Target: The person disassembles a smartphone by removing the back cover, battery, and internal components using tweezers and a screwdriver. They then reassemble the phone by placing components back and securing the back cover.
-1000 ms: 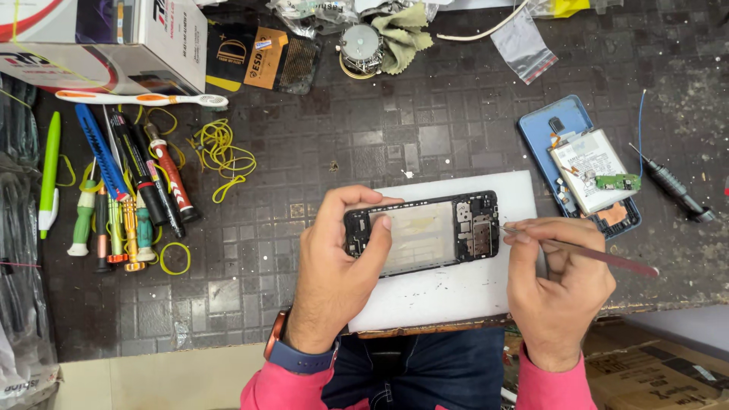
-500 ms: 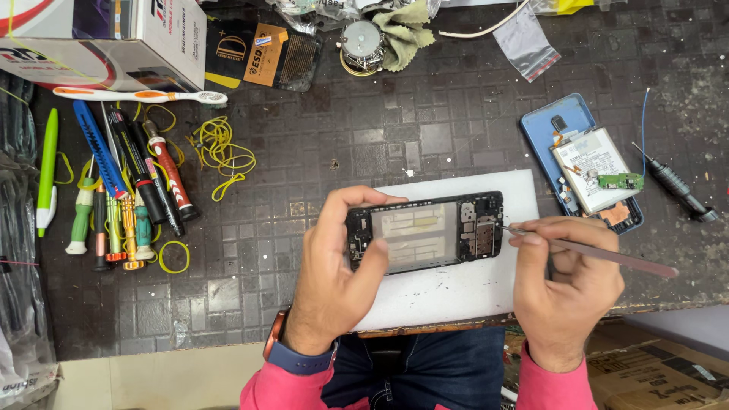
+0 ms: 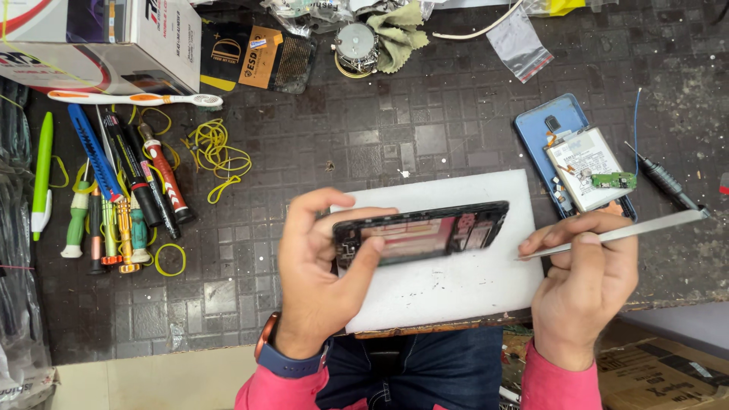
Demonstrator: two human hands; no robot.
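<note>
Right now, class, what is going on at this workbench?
A person is taking apart a phone. The left hand holds the opened phone frame tilted above a white board, thumb across its inside. The right hand grips a thin metal tool, its tip just right of the frame. A blue back cover with the battery lies to the right; screwdrivers lie to the left.
</note>
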